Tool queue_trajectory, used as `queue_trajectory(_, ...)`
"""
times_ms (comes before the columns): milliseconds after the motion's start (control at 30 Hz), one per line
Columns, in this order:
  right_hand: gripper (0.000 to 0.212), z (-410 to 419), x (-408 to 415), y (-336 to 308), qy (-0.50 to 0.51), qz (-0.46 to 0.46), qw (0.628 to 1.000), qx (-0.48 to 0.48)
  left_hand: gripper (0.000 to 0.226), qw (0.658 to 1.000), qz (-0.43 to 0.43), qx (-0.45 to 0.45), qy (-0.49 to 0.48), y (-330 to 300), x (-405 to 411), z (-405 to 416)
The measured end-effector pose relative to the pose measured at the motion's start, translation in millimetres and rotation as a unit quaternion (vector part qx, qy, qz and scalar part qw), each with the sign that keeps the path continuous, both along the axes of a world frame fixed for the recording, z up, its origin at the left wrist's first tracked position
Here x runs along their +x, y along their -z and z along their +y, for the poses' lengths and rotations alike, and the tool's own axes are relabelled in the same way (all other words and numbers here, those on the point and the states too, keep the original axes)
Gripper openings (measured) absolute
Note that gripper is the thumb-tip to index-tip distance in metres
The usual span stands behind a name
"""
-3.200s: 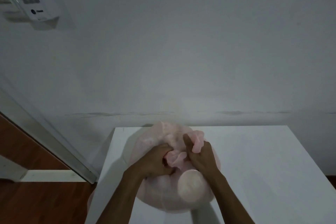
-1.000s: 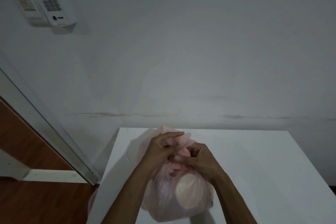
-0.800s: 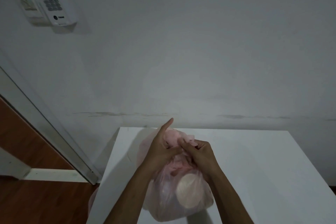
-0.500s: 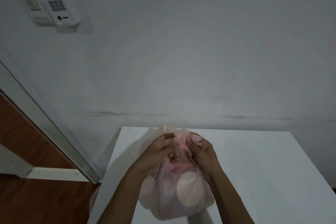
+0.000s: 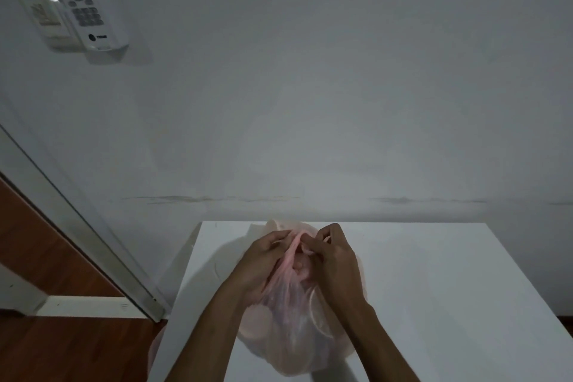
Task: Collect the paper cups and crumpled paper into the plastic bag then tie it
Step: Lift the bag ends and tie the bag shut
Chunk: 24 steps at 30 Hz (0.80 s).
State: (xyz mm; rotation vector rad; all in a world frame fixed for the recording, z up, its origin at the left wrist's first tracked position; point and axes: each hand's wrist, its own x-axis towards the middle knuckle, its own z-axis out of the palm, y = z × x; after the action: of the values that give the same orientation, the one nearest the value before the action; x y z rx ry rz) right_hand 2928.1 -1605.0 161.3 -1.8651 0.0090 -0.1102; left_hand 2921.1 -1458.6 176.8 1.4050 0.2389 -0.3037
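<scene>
Grip, left hand (image 5: 263, 263): fingers curled and pinched on the gathered pink neck of the plastic bag (image 5: 291, 338), from its left side.
Grip, right hand (image 5: 333, 260): clamped on the same twisted neck from the right, fingertips pressed close against the left hand's.
Bag neck: drawn up into a narrow twisted strand between both hands (whether a knot is formed, cannot tell).
Bag body: translucent pink, bulging, sitting on the white surface (image 5: 434, 288) near its left edge, between the two forearms.
Contents: round rim of a paper cup (image 5: 316, 316) shows through the film on the right side; a pale disc shape (image 5: 259, 318) shows lower left; crumpled paper not clearly made out.
Surroundings: grey wall (image 5: 310, 87) behind the surface's far edge; remote control (image 5: 83, 0) in a wall holder, upper left; wooden floor (image 5: 62, 347) to the left.
</scene>
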Motion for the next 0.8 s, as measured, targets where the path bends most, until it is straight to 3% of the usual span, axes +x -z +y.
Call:
queue_trajectory(67,0.024,0,-2,-6,-0.004,0.029,0.996,0.083,0.021,1.0,0.003,0.003,0.02,-5,1,2)
queue_trajectory(133,0.025,-1,-2,-7,-0.022,0.035,0.994,0.099,0.019,0.999,0.004,0.035,0.014,-3,5,2)
queue_trajectory(233,0.005,-7,-2,5,-0.005,-0.107,0.994,-0.019,0.017,0.998,-0.006,0.043,-0.033,2,14,2)
queue_trajectory(300,0.014,-22,-7,17,0.052,-0.21,0.971,-0.102,0.018,0.993,0.001,0.019,-0.12,3,24,14)
queue_trajectory(333,0.015,-32,-10,21,0.074,-0.219,0.968,-0.102,0.019,0.984,0.001,0.043,-0.175,4,31,27)
queue_trajectory(433,0.022,-54,-22,27,0.119,-0.187,0.972,-0.082,0.025,0.934,-0.009,0.261,-0.244,15,44,65)
queue_trajectory(500,0.03,-58,-21,36,0.111,-0.155,0.978,-0.084,0.03,0.916,0.002,0.325,-0.236,25,48,69)
queue_trajectory(600,0.05,-66,-18,42,0.12,-0.088,0.986,-0.075,0.033,0.914,0.019,0.33,-0.233,39,50,62)
queue_trajectory(800,0.042,-74,-19,40,0.114,-0.025,0.993,-0.007,0.038,0.923,0.022,0.284,-0.259,51,48,59)
